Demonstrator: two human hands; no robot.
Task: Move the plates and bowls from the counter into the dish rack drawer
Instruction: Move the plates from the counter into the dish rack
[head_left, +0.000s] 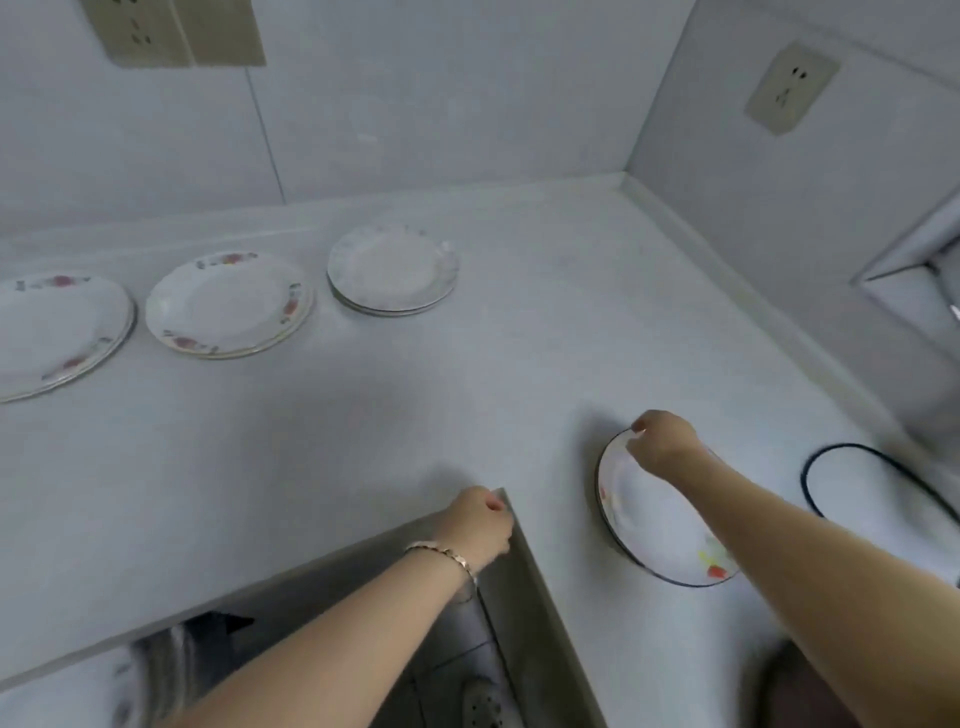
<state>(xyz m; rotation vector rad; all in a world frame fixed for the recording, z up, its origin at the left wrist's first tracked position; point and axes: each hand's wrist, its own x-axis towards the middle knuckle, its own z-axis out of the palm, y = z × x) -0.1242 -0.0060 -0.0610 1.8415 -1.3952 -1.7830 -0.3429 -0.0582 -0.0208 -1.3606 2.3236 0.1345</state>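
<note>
My right hand grips the far rim of a dark-rimmed plate with fruit print, lying on the right arm of the grey counter. Another dark-rimmed dish lies further right, partly cut off. My left hand, wearing a bracelet, is curled at the inner corner of the counter edge and holds nothing I can see. Along the back stand three small stacks of plates: a floral stack at the left edge, a floral stack beside it, and a plain white stack.
The counter forms an L around me. Below its edge, at the lower left, something white and blurred shows, perhaps the drawer. Wall sockets sit on both walls. A shoe stands on the floor tiles.
</note>
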